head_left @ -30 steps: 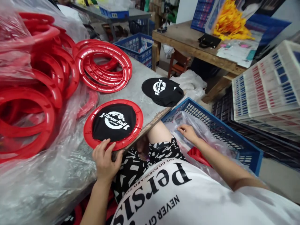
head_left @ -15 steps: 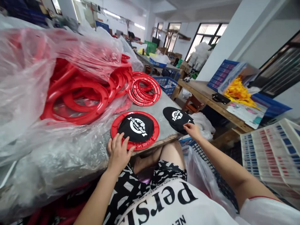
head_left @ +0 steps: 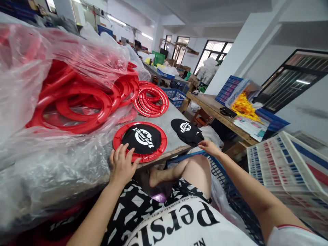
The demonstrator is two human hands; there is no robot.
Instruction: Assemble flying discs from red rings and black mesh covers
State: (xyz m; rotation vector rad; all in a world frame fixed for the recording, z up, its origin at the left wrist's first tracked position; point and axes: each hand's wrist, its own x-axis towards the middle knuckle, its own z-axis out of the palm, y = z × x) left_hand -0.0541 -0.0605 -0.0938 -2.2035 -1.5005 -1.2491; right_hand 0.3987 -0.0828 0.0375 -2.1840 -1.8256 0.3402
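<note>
- The left hand [head_left: 123,165] has a released grip: its fingers are spread, with the fingertips on the near left part of the red ring [head_left: 164,138], and they do not close round it.
- The right hand [head_left: 210,148] has its fingertips drawn together, right by the near corner of the black cloths [head_left: 183,131]; whether its grip has caught any cloth, I cannot tell.
- The red ring lies flat on the counter [head_left: 170,118], close to the near edge.
- A black disc [head_left: 140,139] with white print sits over the ring's middle, leaving the red rim showing around it.
- The black cloths, the top one printed in white, lie to the right of the ring, apart from it, at the counter's right edge.
- Beyond the ring, a few loose rings [head_left: 164,102] are stacked on the counter.
- To the left is a big heap of red rings [head_left: 104,112], partly under clear plastic [head_left: 77,171].
- A blue basket [head_left: 216,167] stands below the right forearm, with a white crate [head_left: 271,159] farther right.
- A wooden counter [head_left: 205,100] behind bears a yellow pile [head_left: 244,107] and a black pouch [head_left: 228,112].
</note>
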